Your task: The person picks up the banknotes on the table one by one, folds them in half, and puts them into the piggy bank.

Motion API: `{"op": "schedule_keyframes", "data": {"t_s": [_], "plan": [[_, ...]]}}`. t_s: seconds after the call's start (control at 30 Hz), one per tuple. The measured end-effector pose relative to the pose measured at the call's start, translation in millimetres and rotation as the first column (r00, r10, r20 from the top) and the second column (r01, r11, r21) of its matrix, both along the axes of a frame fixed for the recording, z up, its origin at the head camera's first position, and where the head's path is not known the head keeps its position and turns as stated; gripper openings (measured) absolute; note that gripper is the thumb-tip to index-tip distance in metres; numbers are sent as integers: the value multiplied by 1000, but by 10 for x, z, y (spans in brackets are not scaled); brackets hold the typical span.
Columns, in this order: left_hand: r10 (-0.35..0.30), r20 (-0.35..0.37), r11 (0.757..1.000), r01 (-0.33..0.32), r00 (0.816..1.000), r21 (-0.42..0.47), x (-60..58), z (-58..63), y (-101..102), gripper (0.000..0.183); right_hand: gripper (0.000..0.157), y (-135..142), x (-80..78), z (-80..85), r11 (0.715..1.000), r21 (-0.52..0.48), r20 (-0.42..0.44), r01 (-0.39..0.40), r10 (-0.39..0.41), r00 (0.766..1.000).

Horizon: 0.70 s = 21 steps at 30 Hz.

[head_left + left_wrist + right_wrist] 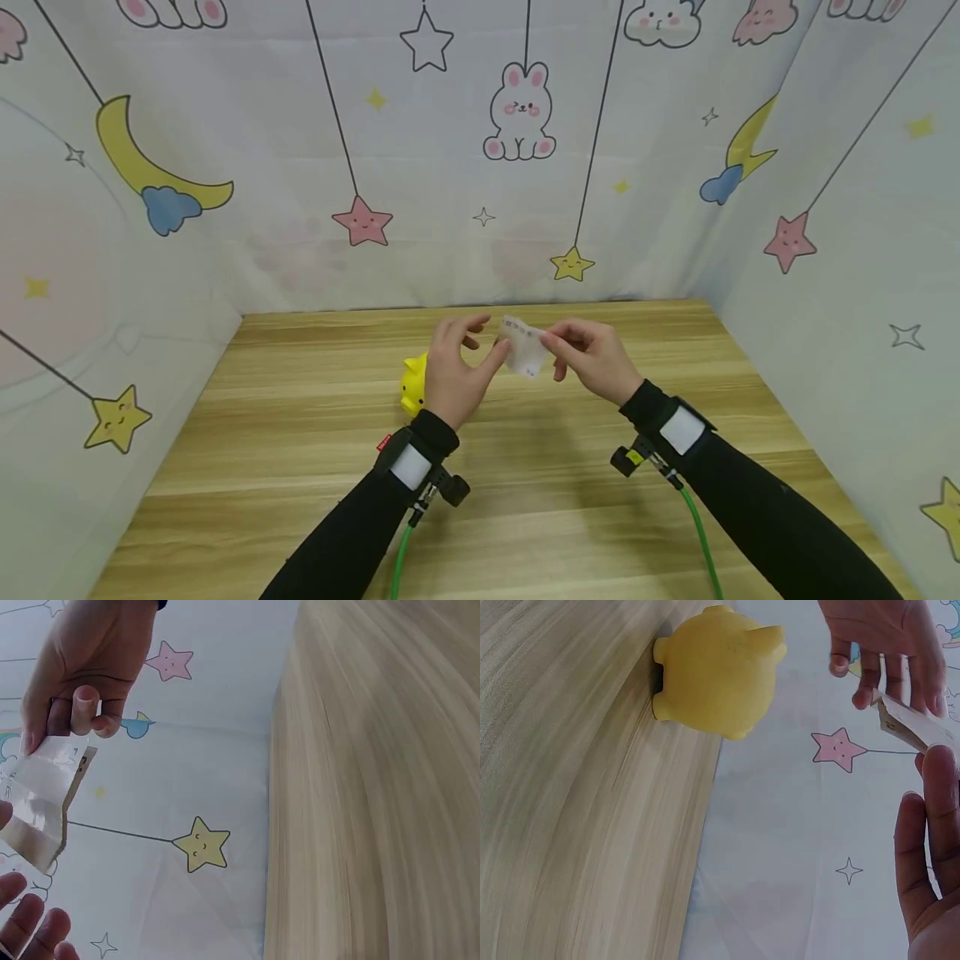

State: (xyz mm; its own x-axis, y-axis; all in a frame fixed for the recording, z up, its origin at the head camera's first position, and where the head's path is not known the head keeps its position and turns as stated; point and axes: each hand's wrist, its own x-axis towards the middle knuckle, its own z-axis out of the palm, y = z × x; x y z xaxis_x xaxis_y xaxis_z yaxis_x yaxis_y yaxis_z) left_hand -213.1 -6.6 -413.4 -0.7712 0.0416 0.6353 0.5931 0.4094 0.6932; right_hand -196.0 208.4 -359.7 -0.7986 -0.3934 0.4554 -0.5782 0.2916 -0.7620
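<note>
My right hand (591,358) pinches a small creased white paper slip (523,357) by its right edge, between thumb and fingers. Dark print runs along the top of the slip, and it is raised above the table. At its left edge is the thumb of my left hand (459,375), whose other fingers are spread and relaxed. The left wrist view shows the paper slip (43,780) bent along a crease, with a brownish edge. Beyond my left hand stands a yellow pig figure (412,385), partly hidden by it; the right wrist view shows the pig figure (716,671) more fully.
A wood-grain table (315,433) lies below both hands. White cloth walls (450,167) with printed stars, moons and rabbits rise at the back and sides. Green cables (699,529) run from the wrist cameras toward the front.
</note>
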Motion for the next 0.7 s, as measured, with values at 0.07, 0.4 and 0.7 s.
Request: {"op": "schedule_keyframes", "data": {"t_s": [0.07, 0.4, 0.7], "plan": [[-55, 81, 998, 52, 995, 34, -5, -13, -9, 35, 9, 10, 13, 16, 1000, 3, 4, -19, 19, 1000], [-172, 169, 981, 152, 971, 123, 13, -2, 6, 15, 8, 14, 40, 51, 999, 30, 19, -31, 30, 999], [-175, 141, 978, 156, 974, 138, 19, 21, 32, 9, 7, 0, 33, 53, 999, 45, 2, -25, 25, 1000]]}}
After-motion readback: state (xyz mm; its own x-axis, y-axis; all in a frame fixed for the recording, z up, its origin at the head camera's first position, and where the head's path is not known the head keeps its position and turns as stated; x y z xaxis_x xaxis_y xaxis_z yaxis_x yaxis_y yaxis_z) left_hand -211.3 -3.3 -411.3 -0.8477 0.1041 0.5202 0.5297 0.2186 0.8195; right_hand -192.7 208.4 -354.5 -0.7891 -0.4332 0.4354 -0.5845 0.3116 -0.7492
